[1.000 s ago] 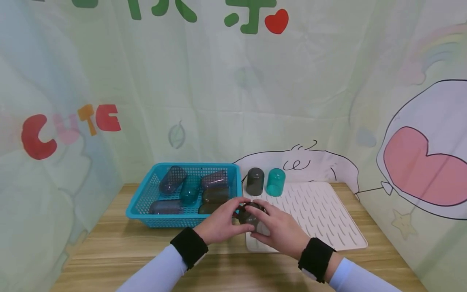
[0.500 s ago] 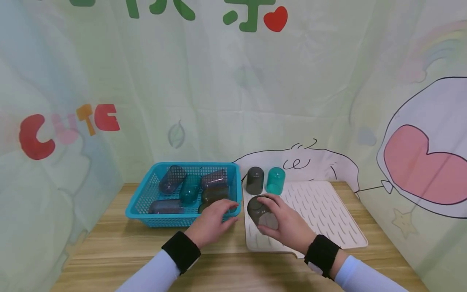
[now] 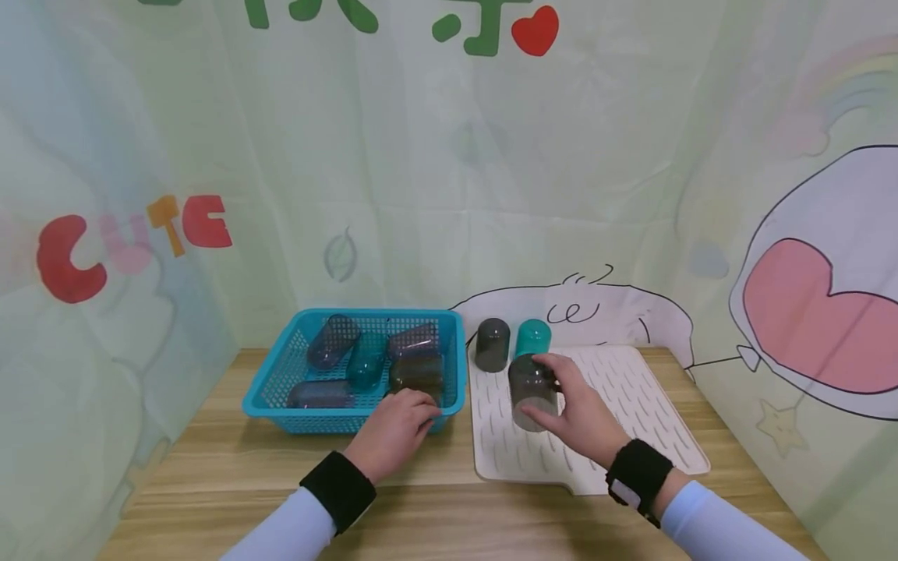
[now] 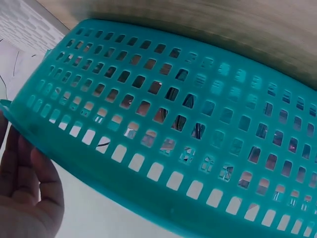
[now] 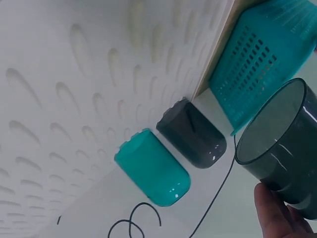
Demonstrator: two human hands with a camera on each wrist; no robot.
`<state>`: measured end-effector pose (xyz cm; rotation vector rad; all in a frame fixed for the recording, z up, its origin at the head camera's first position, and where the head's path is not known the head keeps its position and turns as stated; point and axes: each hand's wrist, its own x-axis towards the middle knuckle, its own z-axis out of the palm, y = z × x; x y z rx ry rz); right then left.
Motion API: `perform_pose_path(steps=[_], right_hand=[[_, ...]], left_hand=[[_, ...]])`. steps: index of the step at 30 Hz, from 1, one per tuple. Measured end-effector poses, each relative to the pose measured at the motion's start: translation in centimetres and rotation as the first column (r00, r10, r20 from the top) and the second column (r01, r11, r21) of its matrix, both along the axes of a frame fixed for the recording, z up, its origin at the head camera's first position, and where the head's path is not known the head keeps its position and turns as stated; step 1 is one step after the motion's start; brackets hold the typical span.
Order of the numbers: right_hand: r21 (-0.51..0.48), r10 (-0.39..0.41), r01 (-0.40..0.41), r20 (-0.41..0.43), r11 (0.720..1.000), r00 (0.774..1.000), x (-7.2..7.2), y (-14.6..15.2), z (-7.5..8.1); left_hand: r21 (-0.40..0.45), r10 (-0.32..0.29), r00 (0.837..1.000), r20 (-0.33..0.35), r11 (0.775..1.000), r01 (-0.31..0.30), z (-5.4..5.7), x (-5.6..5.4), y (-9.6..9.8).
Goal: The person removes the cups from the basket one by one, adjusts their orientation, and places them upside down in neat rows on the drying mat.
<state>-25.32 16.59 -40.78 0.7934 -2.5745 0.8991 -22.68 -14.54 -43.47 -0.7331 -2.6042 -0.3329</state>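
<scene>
My right hand [image 3: 585, 409] grips a dark grey see-through cup [image 3: 529, 382], mouth down, above the white ridged mat [image 3: 631, 436]. In the right wrist view the cup's open mouth shows, with fingers [image 5: 272, 213] against its side. At the mat's back edge a grey cup [image 3: 493, 345] and a teal cup [image 3: 535, 336] stand upside down. My left hand [image 3: 393, 432] reaches over the front rim of the blue basket [image 3: 337, 423], its bent fingers beside a brown cup [image 3: 416, 370]. The rim hides the fingertips, so any hold cannot be seen.
Inside the basket lie a teal cup [image 3: 367, 362] and several purplish cups [image 3: 333, 343] on their sides. Basket and mat sit side by side on a wooden table [image 3: 449, 522]. A printed curtain [image 3: 435, 195] hangs close behind them.
Both hands were on the dark grey cup; the left let go and moved left to the basket's front rim. The right hand carried the cup rightward over the mat, turning it more upright.
</scene>
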Motion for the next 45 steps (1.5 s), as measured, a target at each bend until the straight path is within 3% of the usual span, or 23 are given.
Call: perform_pose_path(steps=[9,18,33,45], right_hand=[[-0.112,-0.077,0.087,0.087,0.99,0.993,-2.5,1.7,0.6],[-0.106,-0.176,0.187,0.107,0.977,0.979,-5.9,3.5,1.3],[-0.061,-0.282,0.299,0.196,0.952,0.939,-10.3,5.9,-0.1],[0.019,-0.394,0.405,0.277,0.914,0.876,-13.3,6.9,-1.5]], left_hand=[[0.019,0.014,1.0,-0.022,1.0,-0.014,-0.3,0.0,-0.1],[0.041,0.022,1.0,-0.012,0.999,-0.022,-0.4,0.0,-0.2],[0.069,0.036,0.999,0.029,0.997,-0.038,-0.8,0.0,-0.3],[0.049,0.008,1.0,0.005,0.999,-0.008,-0.6,0.2,0.0]])
